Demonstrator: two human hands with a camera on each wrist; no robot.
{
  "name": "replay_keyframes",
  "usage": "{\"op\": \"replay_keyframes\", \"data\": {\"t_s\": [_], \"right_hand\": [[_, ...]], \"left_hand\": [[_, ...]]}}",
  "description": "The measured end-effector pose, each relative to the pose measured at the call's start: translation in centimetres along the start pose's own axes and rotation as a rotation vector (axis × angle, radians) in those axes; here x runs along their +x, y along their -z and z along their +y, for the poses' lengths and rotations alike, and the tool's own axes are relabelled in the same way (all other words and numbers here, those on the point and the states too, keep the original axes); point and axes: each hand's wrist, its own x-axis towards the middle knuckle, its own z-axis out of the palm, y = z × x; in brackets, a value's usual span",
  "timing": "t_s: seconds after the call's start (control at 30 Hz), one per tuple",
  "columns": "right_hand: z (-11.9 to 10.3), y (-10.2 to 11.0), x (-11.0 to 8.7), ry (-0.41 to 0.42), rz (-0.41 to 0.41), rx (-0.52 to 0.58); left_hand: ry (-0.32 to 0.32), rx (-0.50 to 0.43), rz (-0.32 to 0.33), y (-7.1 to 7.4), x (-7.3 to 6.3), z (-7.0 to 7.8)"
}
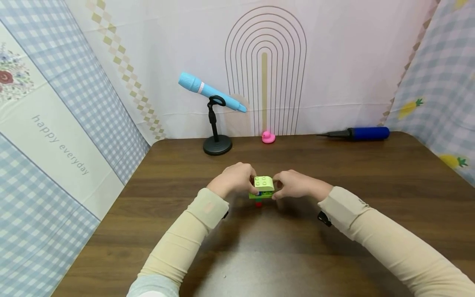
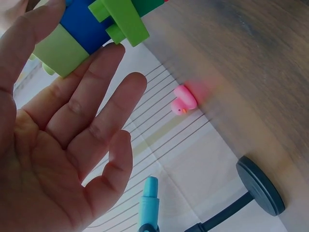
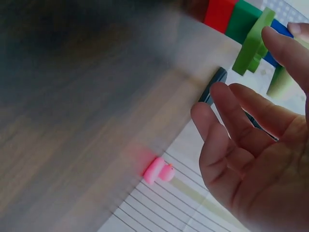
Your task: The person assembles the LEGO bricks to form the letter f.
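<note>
A small stack of toy building bricks [image 1: 264, 182] stands between my two hands, over the middle of the table. A pale green curved brick [image 2: 62, 50] tops it. Below come a blue brick [image 2: 86, 24], a bright green plate [image 3: 253, 43], a dark green brick [image 3: 242, 21] and a red brick [image 3: 219, 13]. My left hand [image 1: 238, 180] pinches the pale green and blue part with thumb and forefinger, its other fingers spread loosely. On the stack's right side is my right hand [image 1: 297, 184], thumb tip at the green plate's edge and its other fingers loosely bent.
Along the back of the wooden table [image 1: 167, 173] stand a blue microphone [image 1: 213, 91] on a black stand [image 1: 217, 144], a pink toy duck [image 1: 268, 137] and a blue-handled pump [image 1: 367, 133]. Patterned cloth [image 1: 178, 37] hangs behind and at both sides.
</note>
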Motion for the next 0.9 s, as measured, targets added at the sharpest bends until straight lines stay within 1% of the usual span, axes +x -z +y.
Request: {"op": "replay_keyframes", "data": {"t_s": [0.13, 0.27, 0.43, 0.53, 0.63, 0.73, 0.8, 0.9], "right_hand": [[-0.2, -0.5, 0.1, 0.005, 0.035, 0.020], [-0.3, -0.8, 0.3, 0.011, 0.065, 0.013], [-0.2, -1.0, 0.5, -0.006, 0.080, 0.032], [-0.2, -1.2, 0.4, -0.015, 0.085, 0.049], [-0.2, -1.4, 0.3, -0.027, 0.099, 0.055], [-0.1, -1.6, 0.2, -0.045, 0.118, 0.058], [0.0, -1.5, 0.1, -0.046, 0.128, 0.075], [0.3, -1.3, 0.0, -0.041, 0.136, 0.117]], "left_hand": [[0.004, 0.000, -0.004, 0.0, 0.0, 0.0], [0.011, -0.019, -0.007, 0.0, 0.0, 0.0], [0.006, -0.019, 0.002, -0.1, -0.1, -0.2], [0.015, -0.007, 0.004, -0.5, -0.2, -0.5], [0.047, 0.005, -0.006, -1.2, -0.3, -1.0], [0.069, -0.004, -0.021, -1.8, -0.3, -1.4], [0.067, -0.026, -0.025, -2.0, -0.2, -1.6], [0.043, -0.064, -0.019, -2.0, -0.1, -1.7]]}}
